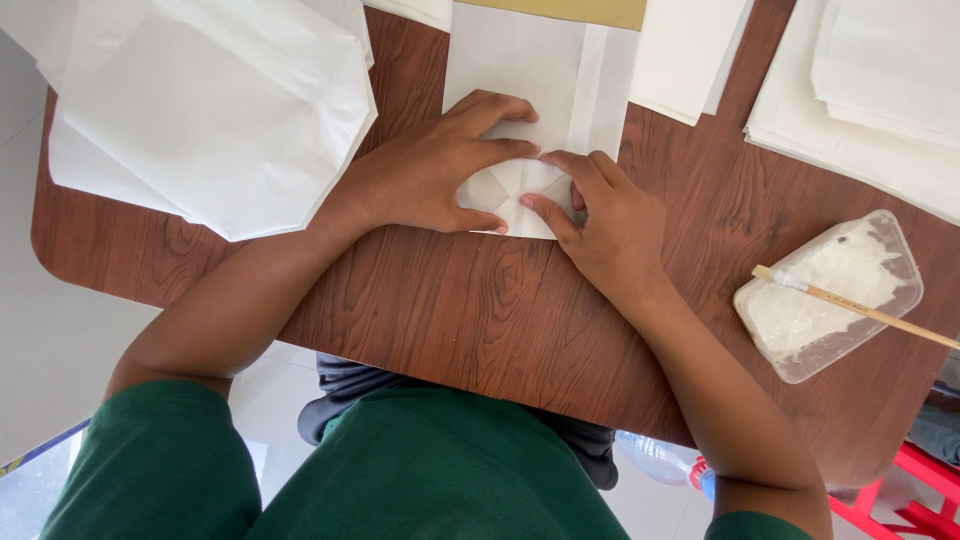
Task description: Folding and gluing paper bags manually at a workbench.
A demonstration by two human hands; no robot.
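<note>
Both hands, left hand [430, 170] and right hand [600, 215], press flat with open fingers on the folded white paper bag [530, 80].

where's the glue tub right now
In the head view, the clear tub of white paste sits on the table's right side, a brush lying across it, beyond the right hand.

Craft workshop, paper stacks [880, 90], paste tub [830, 295], wooden table [480, 320]

Bare wooden table [480, 320] lies open at six o'clock. A paper stack [215, 110] crowds ten o'clock; the paste tub [830, 295] and brush [860, 310] block three o'clock.
</note>
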